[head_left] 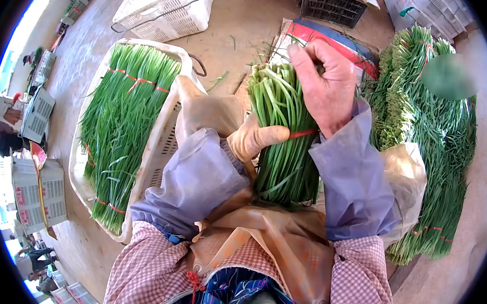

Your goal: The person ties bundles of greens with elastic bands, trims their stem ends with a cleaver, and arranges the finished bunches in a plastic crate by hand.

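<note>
In front of my lap stands a bunch of garlic chives (284, 171), cut ends up, with a red band round it. My left hand (255, 139), in a pale glove, grips its left side, the thumb lying across near the band. My bare right hand (328, 82) is at the upper right of the bunch, beside the cut ends. Its fingers are curled in towards the thumb; whatever they pinch is too small or hidden to name.
At left, a white crate (169, 142) holds banded chives (124, 144). A big pile of chives (432, 158) lies at right. Ahead are another white crate (165, 13), a black crate (330, 9) and a red and blue sack (334, 40). Stacked crates (40, 195) and people line the far left.
</note>
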{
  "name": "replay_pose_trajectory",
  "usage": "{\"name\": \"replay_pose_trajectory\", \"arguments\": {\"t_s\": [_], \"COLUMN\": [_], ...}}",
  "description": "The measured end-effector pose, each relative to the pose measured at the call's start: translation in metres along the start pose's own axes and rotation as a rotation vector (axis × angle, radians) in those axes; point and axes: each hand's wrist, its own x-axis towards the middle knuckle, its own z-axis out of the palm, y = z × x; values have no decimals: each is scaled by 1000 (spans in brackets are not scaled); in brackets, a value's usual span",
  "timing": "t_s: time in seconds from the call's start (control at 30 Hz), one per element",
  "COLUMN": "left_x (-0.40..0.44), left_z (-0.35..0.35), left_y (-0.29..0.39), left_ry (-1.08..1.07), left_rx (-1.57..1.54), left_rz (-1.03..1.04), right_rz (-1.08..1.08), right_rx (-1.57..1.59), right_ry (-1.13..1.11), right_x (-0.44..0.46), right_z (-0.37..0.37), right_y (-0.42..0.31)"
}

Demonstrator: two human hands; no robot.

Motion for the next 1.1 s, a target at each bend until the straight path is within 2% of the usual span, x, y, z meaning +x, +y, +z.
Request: {"name": "replay_pose_trajectory", "arguments": {"t_s": [0.07,0.1,0.13,0.17,0.23,0.27,0.43,0.53,0.6,0.67,0.8,0.87,1.1], "left_x": [1,1,1,3,5,4,-4,-20,-34,-50,-70,-76,-81], "left_z": [-1,-4,-8,-18,-25,-27,5,8,-2,-12,-36,-44,-14], "left_y": [-3,-5,-8,-13,-15,-14,-3,1,10,4,15,22,37], "left_ry": [22,23,25,-14,-31,-36,71,235,202,287,364,370,717], "left_rx": [-32,-57,-85,-142,-183,-202,-314,-226,-103,-166,-66,45,-68], "left_rz": [32,24,18,5,-13,-24,109,206,269,241,264,269,387], "right_rz": [-3,76,153,29,-184,-282,-451,-562,-641,-731,-801,-802,-880], "right_rx": [149,371,319,150,-167,-186,-346,-559,-621,-674,-753,-713,-402], "right_ry": [-51,-7,23,40,-88,-116,-98,-252,-269,-280,-350,-385,-494], "right_x": [3,-2,-11,-22,-48,-55,-71,-69,-66,-63,-48,-41,-29], "right_z": [-7,-16,-29,-42,-60,-56,-32,-27,-13,3,40,50,70], "right_y": [7,0,-5,1,2,-3,1,-3,-10,-13,-19,-20,-10]}}
